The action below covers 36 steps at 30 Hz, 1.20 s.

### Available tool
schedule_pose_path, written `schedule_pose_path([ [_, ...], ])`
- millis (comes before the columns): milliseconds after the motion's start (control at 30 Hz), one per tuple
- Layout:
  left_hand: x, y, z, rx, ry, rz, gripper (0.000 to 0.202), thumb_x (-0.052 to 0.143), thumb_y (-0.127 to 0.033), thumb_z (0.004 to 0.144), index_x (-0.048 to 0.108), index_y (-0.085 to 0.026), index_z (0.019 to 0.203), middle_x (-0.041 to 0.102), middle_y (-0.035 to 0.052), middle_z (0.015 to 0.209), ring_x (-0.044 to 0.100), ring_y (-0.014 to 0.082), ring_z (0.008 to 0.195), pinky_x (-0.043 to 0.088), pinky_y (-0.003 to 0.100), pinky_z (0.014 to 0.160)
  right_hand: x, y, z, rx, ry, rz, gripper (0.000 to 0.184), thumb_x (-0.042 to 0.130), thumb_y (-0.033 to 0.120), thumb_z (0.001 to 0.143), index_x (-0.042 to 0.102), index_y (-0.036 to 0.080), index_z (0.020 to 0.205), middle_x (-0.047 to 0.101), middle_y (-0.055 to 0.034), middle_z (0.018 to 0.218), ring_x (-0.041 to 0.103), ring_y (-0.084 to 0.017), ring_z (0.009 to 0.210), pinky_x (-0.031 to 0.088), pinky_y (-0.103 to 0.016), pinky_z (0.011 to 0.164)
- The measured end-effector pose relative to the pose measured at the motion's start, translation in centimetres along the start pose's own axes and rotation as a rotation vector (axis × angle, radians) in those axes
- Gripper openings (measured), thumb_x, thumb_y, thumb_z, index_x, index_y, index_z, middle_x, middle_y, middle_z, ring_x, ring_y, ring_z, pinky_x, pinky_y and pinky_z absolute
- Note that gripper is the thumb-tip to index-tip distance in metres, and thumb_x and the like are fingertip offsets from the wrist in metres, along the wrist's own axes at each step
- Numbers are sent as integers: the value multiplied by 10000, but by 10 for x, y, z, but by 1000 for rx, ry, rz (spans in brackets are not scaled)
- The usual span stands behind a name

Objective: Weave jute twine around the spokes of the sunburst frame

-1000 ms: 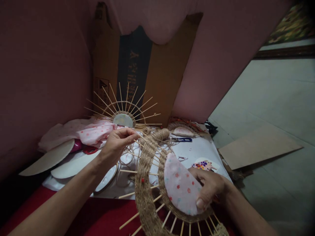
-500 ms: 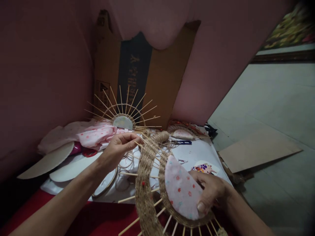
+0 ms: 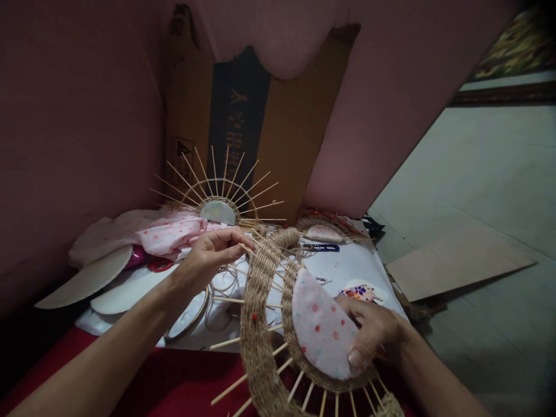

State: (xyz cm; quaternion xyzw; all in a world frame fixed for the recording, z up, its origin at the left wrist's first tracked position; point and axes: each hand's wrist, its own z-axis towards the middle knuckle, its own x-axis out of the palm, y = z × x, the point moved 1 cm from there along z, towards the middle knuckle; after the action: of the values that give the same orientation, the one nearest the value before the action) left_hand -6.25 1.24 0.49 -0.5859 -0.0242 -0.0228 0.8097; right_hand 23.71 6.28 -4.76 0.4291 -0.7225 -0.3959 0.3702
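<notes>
A half-round fan [image 3: 260, 295] of thin sticks, woven with bands of jute twine, leans toward me. At its centre is a half-disc [image 3: 321, 324] covered in pale pink flowered fabric. My right hand [image 3: 369, 330] grips this half-disc, thumb in front and most fingers hidden behind. At the outer band's upper end, my left hand [image 3: 221, 246] is pinched beside the stick ends; whether twine or a stick lies between its fingertips I cannot make out. A red bead-like pin [image 3: 255, 317] sits in the outer band. Just behind lies a ball of jute twine [image 3: 284, 237].
Another stick fan [image 3: 219, 212] stands against a cardboard sheet [image 3: 299, 127] at the back. Pink dotted fabric [image 3: 171, 231], white half-discs [image 3: 130, 289], red-handled scissors [image 3: 160, 265], and a blue cutter [image 3: 324, 248] lie on the white-covered table [image 3: 347, 266]. A board [image 3: 456, 260] is at right.
The view has shifted slightly, and the fan appears a little higher in it. Both hands keep their places on the fan.
</notes>
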Motion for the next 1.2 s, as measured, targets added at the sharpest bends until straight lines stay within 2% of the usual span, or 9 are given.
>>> schedule_pose_path([
  [100,-1,2,1,7,-22,-13,92,695,-287,705,721,-203,730,595,40,741,481,154,693,359,274,622,1,1,0,8,13,-15,396,833,296,440,690,52,718,612,3,556,513,-70,463,408,-147,434],
  [267,-3,3,3,40,-20,19,100,648,-277,765,722,-211,778,591,33,767,482,149,704,360,268,627,2,3,-1,12,-11,-22,401,837,321,437,673,48,681,602,1,550,512,-70,454,398,-143,408],
  [367,-3,-1,3,136,-47,103,99,628,-239,788,725,-221,796,593,32,778,497,154,736,369,270,650,0,1,-1,14,-27,-36,397,839,319,426,672,58,674,595,8,540,504,-67,451,404,-146,411],
  [533,0,-6,1,333,-185,321,122,630,-176,783,733,-236,809,594,29,781,529,161,744,399,280,663,-4,-2,-1,23,-59,-39,387,833,341,431,668,73,656,588,10,518,491,-67,427,386,-146,378],
  [667,0,-5,-1,424,-269,405,144,621,-165,794,726,-253,840,599,28,819,547,170,790,413,297,714,-4,-1,-1,10,-69,-23,374,830,329,419,675,73,643,595,4,508,486,-67,417,385,-150,372],
  [900,-2,2,1,375,-292,395,41,678,-189,747,707,-216,756,602,17,742,540,162,731,403,283,661,-2,0,-3,-7,-51,60,370,837,282,396,686,66,655,608,-3,531,510,-77,436,391,-152,388],
  [1033,2,8,2,309,-236,353,44,689,-202,732,688,-196,688,586,16,686,519,152,665,386,274,614,-1,-1,-3,-25,-16,48,371,841,267,420,689,53,681,614,-9,557,511,-67,451,405,-150,427],
  [1200,8,9,2,248,-154,357,72,686,-227,732,700,-187,675,611,39,685,530,164,669,400,290,631,1,-1,-2,0,-21,35,376,844,287,420,687,56,672,616,-3,553,515,-72,456,396,-142,412],
])
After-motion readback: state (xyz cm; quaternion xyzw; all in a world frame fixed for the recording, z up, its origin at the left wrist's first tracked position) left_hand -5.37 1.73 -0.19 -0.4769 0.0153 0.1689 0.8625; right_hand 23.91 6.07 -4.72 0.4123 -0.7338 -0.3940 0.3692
